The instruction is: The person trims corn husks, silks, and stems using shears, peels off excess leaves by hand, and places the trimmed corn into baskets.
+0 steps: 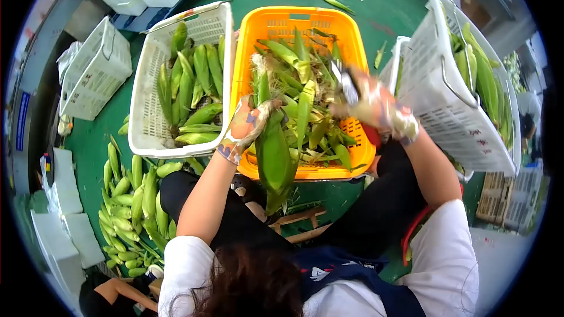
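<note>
My left hand (249,122), in a patterned glove, is closed around an ear of corn (276,152) in its green husk. The ear's broad leafy end hangs down over the front rim of the orange basket (364,149). My right hand (376,103), also gloved and smeared by motion, grips a knife (346,84) with a shiny blade; its exact shape is blurred. It is above the right side of the basket, apart from the ear. Cut husk leaves (305,105) and pale silk fill the basket beneath both hands.
A white crate (138,111) of unhusked corn stands at left, another tilted white crate (452,117) at right. Loose corn ears (132,205) are heaped on the green floor. A wooden stool (299,220) is between my legs. Another person's arm (126,293) shows at lower left.
</note>
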The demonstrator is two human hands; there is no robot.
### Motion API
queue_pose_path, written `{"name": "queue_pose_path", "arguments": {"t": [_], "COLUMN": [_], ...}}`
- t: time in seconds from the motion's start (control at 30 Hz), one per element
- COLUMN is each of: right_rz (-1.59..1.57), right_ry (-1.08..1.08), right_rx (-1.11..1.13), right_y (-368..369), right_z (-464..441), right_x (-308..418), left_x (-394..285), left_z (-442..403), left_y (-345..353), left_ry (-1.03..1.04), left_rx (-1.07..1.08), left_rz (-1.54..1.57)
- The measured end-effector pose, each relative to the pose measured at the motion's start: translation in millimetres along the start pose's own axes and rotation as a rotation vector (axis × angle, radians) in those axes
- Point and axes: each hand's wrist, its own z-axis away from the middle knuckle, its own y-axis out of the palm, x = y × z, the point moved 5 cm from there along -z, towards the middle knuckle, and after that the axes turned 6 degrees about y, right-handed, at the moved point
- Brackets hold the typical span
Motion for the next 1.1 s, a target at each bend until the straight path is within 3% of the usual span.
{"name": "queue_pose_path", "arguments": {"t": [0.03,0.1,0.13,0.17,0.23,0.27,0.3,0.37,0.4,0.43,0.53,0.57,0.63,0.67,0.7,0.77,0.8,0.87,0.9,0.93,0.97,1.03,1.1], "right_rz": [-0.031,-0.028,-0.062,-0.072,-0.044,-0.026,-0.059,-0.08,-0.094,-0.107,-0.026,0.02,-0.153,-0.469,-0.79,-0.558,-0.557,-0.542,-0.729,-0.738,-0.74,-0.611,-0.62], "right_ry": [0.018,-0.155,-0.124,-0.121,-0.149,-0.185,-0.289,-0.333,-0.39,-0.446,-0.36,-0.342,-0.087,0.091,0.265,-0.264,-0.228,-0.151,0.273,0.242,0.209,0.245,0.317], "right_rx": [0.213,0.272,0.43,0.438,0.512,0.53,0.555,0.525,0.482,0.438,0.469,0.461,0.483,0.421,0.346,0.228,0.308,0.463,0.629,0.729,0.825,0.647,0.616], "right_y": [8,26,35,38,44,42,44,40,41,42,42,46,59,61,59,33,38,48,74,82,85,139,144], "right_z": [17,30,30,29,28,28,27,29,27,25,19,15,0,-13,-21,-27,-17,2,16,34,54,68,76], "right_x": [8,16,15,14,16,19,20,30,33,35,34,30,11,-7,-25,-33,-32,-31,-30,-12,12,8,21], "left_x": [-2,-7,-8,-10,-29,-27,-28,-31,-13,-6,-9,-11,-17,-31,-39,-32,-55,-103,-119,-128,-134,-139,-143], "left_z": [3,8,11,14,22,25,22,24,21,19,15,12,10,14,19,9,9,20,25,28,24,20,23], "left_y": [-5,-5,-3,0,32,39,41,59,47,44,44,44,47,56,52,13,6,-4,-11,-27,-36,-51,-49], "left_ry": [0.001,-0.012,-0.04,-0.067,0.061,0.115,0.113,0.044,0.037,0.032,0.192,0.132,0.019,0.073,0.117,0.204,0.184,0.345,0.406,0.386,0.48,0.614,0.641], "left_rx": [-0.001,0.007,-0.006,-0.02,0.281,0.255,0.259,0.504,0.358,0.362,0.384,0.36,0.316,0.362,0.205,-0.066,-0.234,-0.386,-0.518,-0.716,-0.698,-0.817,-0.871], "left_rz": [0.012,0.045,0.065,0.084,-0.238,-0.031,-0.031,0.07,-0.04,-0.042,-0.208,-0.193,-0.164,-0.106,-0.125,-0.137,-0.249,-0.259,-0.168,-0.115,0.058,0.421,0.362]}}
